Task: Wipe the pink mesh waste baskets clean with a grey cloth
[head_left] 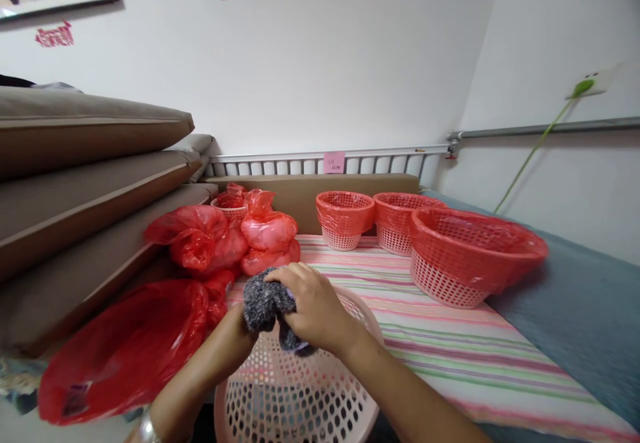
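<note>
A dark grey, flecked knit sock (265,301) is bunched up between my hands, above a pale pink perforated plastic basket (300,396). My right hand (315,306) is closed on the sock from above, fingers bent over its top. The sock covers the fingers of my left hand (239,329), so their shape is hidden; only the wrist side shows. A loose end of the sock hangs down below my right hand. Through the basket's holes, darker and reddish patches show.
Several perforated baskets lined with red plastic, one large basket (450,263) among them, stand to the right on a striped sheet (400,309). Tied red bags (270,229) and an open red bag (135,343) lie left, beside stacked cushions (90,163). A radiator (290,165) runs behind.
</note>
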### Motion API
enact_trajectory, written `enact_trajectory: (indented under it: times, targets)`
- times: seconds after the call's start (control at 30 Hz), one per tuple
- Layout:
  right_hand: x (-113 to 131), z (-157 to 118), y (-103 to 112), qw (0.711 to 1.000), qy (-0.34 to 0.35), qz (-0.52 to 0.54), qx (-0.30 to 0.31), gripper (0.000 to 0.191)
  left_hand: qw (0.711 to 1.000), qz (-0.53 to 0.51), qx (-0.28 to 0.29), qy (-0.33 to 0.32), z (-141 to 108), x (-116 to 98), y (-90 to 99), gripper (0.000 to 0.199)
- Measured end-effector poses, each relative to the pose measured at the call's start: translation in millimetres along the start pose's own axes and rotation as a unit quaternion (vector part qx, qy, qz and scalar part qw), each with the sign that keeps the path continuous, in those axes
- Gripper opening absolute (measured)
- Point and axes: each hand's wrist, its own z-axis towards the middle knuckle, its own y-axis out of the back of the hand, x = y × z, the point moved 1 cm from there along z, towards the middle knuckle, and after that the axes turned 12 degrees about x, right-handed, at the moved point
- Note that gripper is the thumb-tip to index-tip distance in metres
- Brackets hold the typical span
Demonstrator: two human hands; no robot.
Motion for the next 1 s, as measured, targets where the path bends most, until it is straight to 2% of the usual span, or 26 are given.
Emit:
enact_trajectory:
  times: [0.13,0.27,0.37,0.43,0.53,0.6,0.7,0.8,0.87,0.93,1.0]
  targets:
    - [-39.4,-19.8,7.6,0.988,-0.066,0.106,-0.091,0.049,0.996,-0.054,0.039,0.058,-11.8,11.5,9.3,0.071]
    - [-96.8,-63.1,-1.8,0.951,-0.185,0.191,-0.158,0.040,0.992,-0.089,-0.017,0.092,-27.7,30.8,15.9,0.070]
    - [-138.4,-111.0,-21.1,0.918,-0.283,0.210,-0.182,0.040,0.984,-0.112,-0.072,0.116,-39.7,45.0,22.9,0.066]
    - [-160.7,-145.4,-33.9,0.884,-0.363,0.211,-0.207,0.041,0.974,-0.139,-0.102,0.148,-45.8,52.4,28.4,0.062]
    - [-174.5,-186.9,-43.4,0.843,-0.409,0.250,-0.243,0.045,0.959,-0.171,-0.135,0.180,-48.7,57.2,31.9,0.057]
    - [-167.3,-201.5,-40.2,0.835,-0.406,0.278,-0.247,0.051,0.954,-0.182,-0.148,0.187,-45.7,55.6,28.3,0.056]
    - [-137.8,-197.6,-25.1,0.857,-0.356,0.282,-0.242,0.053,0.953,-0.192,-0.149,0.179,-34.7,48.9,14.5,0.057]
    - [-103.6,-162.7,-14.6,0.904,-0.283,0.219,-0.234,0.049,0.963,-0.170,-0.141,0.156,-19.1,44.2,-3.5,0.054]
    - [-88.4,-129.1,-16.8,0.932,-0.238,0.157,-0.223,0.050,0.970,-0.145,-0.142,0.134,-8.1,46.0,-15.1,0.050]
    - [-81.8,-97.8,-25.5,0.957,-0.216,0.099,-0.168,0.058,0.975,-0.125,-0.149,0.107,1.7,53.4,-25.3,0.048]
    - [-81.4,-78.8,-36.0,0.967,-0.218,0.068,-0.112,0.057,0.978,-0.109,-0.156,0.085,8.2,66.4,-33.0,0.046]
